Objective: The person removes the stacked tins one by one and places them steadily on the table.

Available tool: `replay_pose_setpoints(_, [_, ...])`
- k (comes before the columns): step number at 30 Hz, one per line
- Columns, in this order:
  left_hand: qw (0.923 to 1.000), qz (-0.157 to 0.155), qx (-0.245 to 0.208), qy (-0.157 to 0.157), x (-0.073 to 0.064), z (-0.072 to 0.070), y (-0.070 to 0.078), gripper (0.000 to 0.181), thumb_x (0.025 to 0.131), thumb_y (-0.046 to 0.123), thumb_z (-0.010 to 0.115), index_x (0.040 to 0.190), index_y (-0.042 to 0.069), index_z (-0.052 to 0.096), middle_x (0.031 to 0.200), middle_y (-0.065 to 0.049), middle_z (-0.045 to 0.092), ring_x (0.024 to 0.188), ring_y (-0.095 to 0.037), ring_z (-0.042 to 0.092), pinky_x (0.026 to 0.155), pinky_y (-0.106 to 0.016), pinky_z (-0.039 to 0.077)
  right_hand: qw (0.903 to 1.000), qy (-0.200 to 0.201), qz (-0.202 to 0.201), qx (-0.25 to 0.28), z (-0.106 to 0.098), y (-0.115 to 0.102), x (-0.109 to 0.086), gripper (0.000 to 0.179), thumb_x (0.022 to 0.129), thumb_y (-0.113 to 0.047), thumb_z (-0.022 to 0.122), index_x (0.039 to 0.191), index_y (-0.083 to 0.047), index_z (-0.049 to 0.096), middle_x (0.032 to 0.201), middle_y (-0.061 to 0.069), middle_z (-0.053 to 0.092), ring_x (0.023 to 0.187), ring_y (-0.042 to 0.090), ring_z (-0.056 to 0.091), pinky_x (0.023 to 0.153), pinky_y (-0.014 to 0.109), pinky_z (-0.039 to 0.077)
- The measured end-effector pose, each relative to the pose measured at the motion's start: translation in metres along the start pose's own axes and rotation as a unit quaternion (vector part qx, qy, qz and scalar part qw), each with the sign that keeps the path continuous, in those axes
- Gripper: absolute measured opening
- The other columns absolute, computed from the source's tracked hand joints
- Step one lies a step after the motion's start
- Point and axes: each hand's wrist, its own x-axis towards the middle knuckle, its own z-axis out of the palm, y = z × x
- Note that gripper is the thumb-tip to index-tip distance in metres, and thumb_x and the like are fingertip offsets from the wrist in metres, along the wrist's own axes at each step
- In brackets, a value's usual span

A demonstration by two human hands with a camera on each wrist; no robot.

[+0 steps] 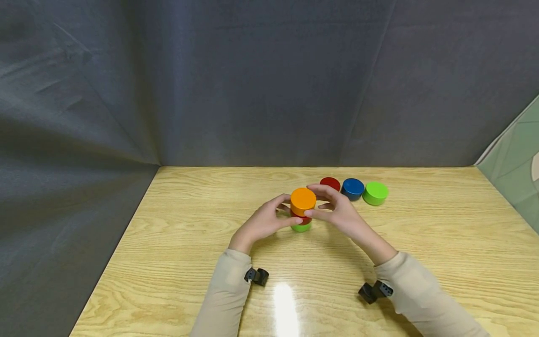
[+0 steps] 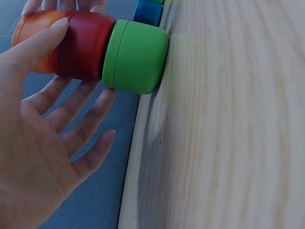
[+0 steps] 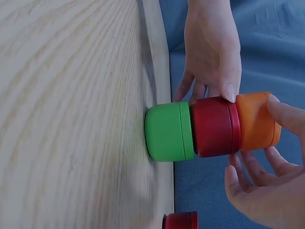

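Observation:
Three small round lidded canisters stand in a stack on the table: a green canister at the bottom, a red canister in the middle and an orange canister on top. My left hand steadies the red one, with its thumb near the seam below the orange one and its fingers curved around the far side. From the right, my right hand holds the orange canister between thumb and fingers. The red canister sits slightly off-centre on the green one. From the head view, the orange canister hides part of the red.
Behind the stack and to its right, a second red canister, a blue canister and another green canister stand in a row. Dark grey cloth hangs behind and to the left of the wooden table.

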Motion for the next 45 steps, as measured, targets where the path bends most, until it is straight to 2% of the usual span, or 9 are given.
replay_pose_setpoints(18, [1.0,0.002,0.005,0.003,0.001,0.0,0.0,0.05,0.089,0.042,0.074,0.132,0.026,0.055,0.122,0.01,0.059,0.112,-0.018,0.057,0.093,-0.046,0.047,0.9998,0.01,-0.012,0.008,0.006,0.0,0.0,0.055,0.09,-0.01,0.074,0.139,0.0,0.05,0.135,0.018,0.055,0.121,0.034,0.054,0.099,0.052,0.043])
replay_pose_setpoints(35, [0.9999,0.011,0.01,0.001,-0.001,-0.001,0.0,0.055,0.089,0.042,0.073,0.138,0.028,0.053,0.128,0.011,0.057,0.117,-0.018,0.054,0.098,-0.046,0.045,0.9996,0.022,-0.008,0.013,-0.001,-0.004,-0.007,0.055,0.091,-0.01,0.073,0.14,0.0,0.05,0.135,0.018,0.055,0.12,0.033,0.054,0.1,0.05,0.043])
replay_pose_setpoints(45, [1.0,0.008,0.002,0.004,0.0,-0.002,-0.002,0.054,0.09,0.039,0.074,0.138,0.029,0.054,0.126,0.011,0.059,0.112,-0.02,0.057,0.094,-0.044,0.047,0.9993,0.03,-0.012,0.015,-0.006,-0.003,-0.012,0.054,0.09,-0.008,0.073,0.139,-0.001,0.051,0.134,0.017,0.056,0.121,0.03,0.053,0.098,0.046,0.045])
